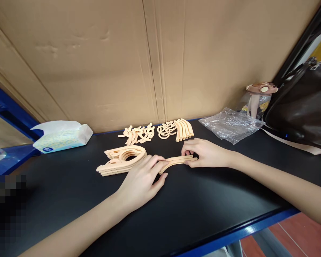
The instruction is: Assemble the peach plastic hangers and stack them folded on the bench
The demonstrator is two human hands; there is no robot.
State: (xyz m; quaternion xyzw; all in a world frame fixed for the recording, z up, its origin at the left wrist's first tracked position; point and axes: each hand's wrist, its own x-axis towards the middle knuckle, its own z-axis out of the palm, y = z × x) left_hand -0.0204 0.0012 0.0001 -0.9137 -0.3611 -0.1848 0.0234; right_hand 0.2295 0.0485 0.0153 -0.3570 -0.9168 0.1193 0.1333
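Two curved peach plastic strips [176, 159], shaped like the arms of a folding hanger, lie side by side between my hands, just above or on the black table. The fingers and thumb of my left hand [141, 180] close around their left end. At the right end, my right hand [202, 152] pinches them between thumb and fingers. Close behind my left hand is a stack of larger peach plastic hanger pieces [117, 166] with round openings. My left fingers hide part of the strips.
Along the back lie small hook-like pieces [139, 134], curved hooks [166, 130] and a row of curved strips [184, 130]. A tissue pack [62, 137] sits at left. A clear plastic bag [230, 124], a bottle [260, 98] and a dark bag [302, 103] with a strap stand at right.
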